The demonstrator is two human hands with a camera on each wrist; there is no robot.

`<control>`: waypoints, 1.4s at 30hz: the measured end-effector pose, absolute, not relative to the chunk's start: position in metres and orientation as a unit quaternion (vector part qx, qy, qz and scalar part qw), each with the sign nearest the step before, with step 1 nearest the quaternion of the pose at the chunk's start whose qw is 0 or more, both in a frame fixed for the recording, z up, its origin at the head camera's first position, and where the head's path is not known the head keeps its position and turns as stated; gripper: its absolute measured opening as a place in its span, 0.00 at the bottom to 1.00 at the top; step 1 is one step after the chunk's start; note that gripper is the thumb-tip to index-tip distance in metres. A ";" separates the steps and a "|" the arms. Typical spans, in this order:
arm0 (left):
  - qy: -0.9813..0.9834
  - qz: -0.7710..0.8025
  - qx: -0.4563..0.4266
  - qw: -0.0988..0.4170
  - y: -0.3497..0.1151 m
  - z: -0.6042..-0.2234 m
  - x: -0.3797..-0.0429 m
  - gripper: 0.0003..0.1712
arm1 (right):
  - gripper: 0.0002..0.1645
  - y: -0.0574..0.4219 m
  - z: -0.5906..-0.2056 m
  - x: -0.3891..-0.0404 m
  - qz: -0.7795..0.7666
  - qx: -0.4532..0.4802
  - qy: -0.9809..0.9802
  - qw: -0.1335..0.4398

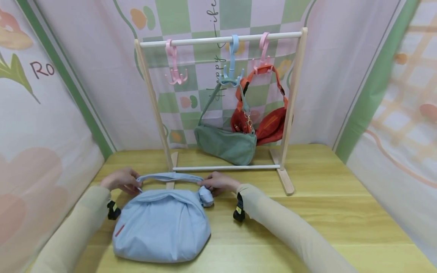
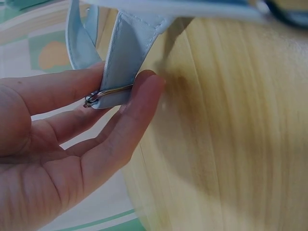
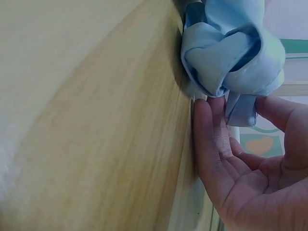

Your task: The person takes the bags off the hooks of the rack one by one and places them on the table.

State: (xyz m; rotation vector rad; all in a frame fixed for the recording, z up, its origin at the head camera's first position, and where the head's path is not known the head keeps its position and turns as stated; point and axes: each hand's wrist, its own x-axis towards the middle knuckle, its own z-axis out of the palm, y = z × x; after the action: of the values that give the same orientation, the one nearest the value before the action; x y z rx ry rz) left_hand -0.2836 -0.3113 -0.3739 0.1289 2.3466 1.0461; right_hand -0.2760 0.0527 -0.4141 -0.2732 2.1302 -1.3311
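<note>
A light blue handbag [image 1: 162, 227] lies on the wooden table, its strap [image 1: 170, 176] stretched out above its opening. At the strap's left end, my left hand [image 1: 122, 181] pinches the band by a metal buckle [image 2: 113, 90] between thumb and fingers. My right hand [image 1: 221, 181] holds the strap's right end, with the thumb and fingertips around the short tail below a fabric knot [image 3: 231, 57]. In the head view that knot sits at the bag's upper right corner. A small red tag [image 1: 119, 230] shows on the bag's left side.
Behind the bag stands a wooden rack [image 1: 291, 102] with a white top bar. From it hang a pink hook [image 1: 175, 70], a blue hook [image 1: 232, 60] bearing a green bag [image 1: 225, 144], and another pink hook [image 1: 263, 49] bearing a red bag [image 1: 273, 125]. Patterned curtains surround the table.
</note>
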 end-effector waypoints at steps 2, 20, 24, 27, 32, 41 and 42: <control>0.876 0.391 0.043 0.280 -0.311 -0.374 -0.284 0.13 | 0.15 0.053 -0.413 -0.276 -0.502 -0.105 0.803 0.303; 0.890 0.362 0.029 0.278 -0.309 -0.378 -0.283 0.12 | 0.15 0.053 -0.417 -0.275 -0.505 -0.110 0.800 0.304; 0.893 0.353 0.030 0.277 -0.309 -0.377 -0.284 0.12 | 0.14 0.053 -0.416 -0.277 -0.510 -0.105 0.798 0.304; 0.895 0.350 0.026 0.274 -0.309 -0.377 -0.284 0.11 | 0.14 0.053 -0.416 -0.277 -0.510 -0.104 0.798 0.304; 0.899 0.344 0.022 0.272 -0.308 -0.378 -0.285 0.10 | 0.13 0.053 -0.415 -0.277 -0.513 -0.105 0.794 0.308; 0.900 0.342 0.020 0.271 -0.308 -0.378 -0.284 0.09 | 0.14 0.053 -0.412 -0.275 -0.511 -0.111 0.794 0.311; 0.899 0.343 0.019 0.272 -0.308 -0.378 -0.284 0.09 | 0.15 0.053 -0.412 -0.275 -0.511 -0.110 0.793 0.312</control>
State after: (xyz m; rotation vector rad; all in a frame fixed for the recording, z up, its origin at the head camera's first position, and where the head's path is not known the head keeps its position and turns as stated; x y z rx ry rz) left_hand -0.2843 -0.3077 -0.3782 0.0515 2.4197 0.9240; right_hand -0.2753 0.0532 -0.4117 -0.2905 2.0938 -1.3491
